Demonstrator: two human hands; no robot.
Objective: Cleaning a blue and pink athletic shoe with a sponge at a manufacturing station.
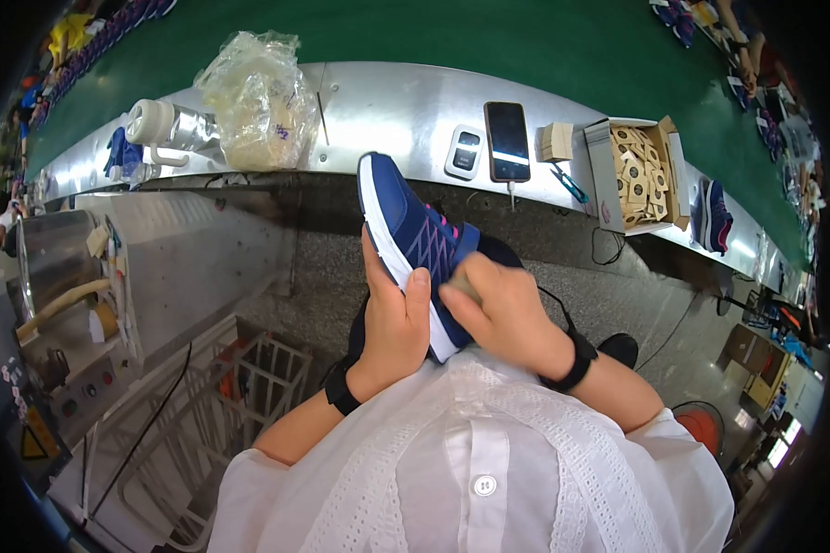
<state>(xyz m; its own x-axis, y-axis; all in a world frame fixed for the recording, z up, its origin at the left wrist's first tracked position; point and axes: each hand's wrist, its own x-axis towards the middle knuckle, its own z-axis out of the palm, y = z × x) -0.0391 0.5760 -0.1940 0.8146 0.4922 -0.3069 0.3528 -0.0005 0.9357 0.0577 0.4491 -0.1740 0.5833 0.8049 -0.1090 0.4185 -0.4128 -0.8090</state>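
Observation:
A navy sneaker [406, 217] with a white sole, pink lace loops and a strap is held tilted in front of my chest, toe pointing up and away. My left hand [392, 318] grips it from the sole side, thumb near the heel end and fingers under the sole. At the shoe's ankle opening and strap, my right hand [507, 309] is closed, its fingers curled and slightly blurred. Something small and beige shows between those fingers, too smeared to name. Both wrists wear black bands.
On the metal ledge lie a plastic bag [258, 115], a clear bottle [180, 126], a phone [507, 138], a white-framed device [465, 152], teal thread snips [570, 182] and an open box of beige tags [638, 175]. A green conveyor [415, 32] runs beyond; a metal machine [184, 249] stands left.

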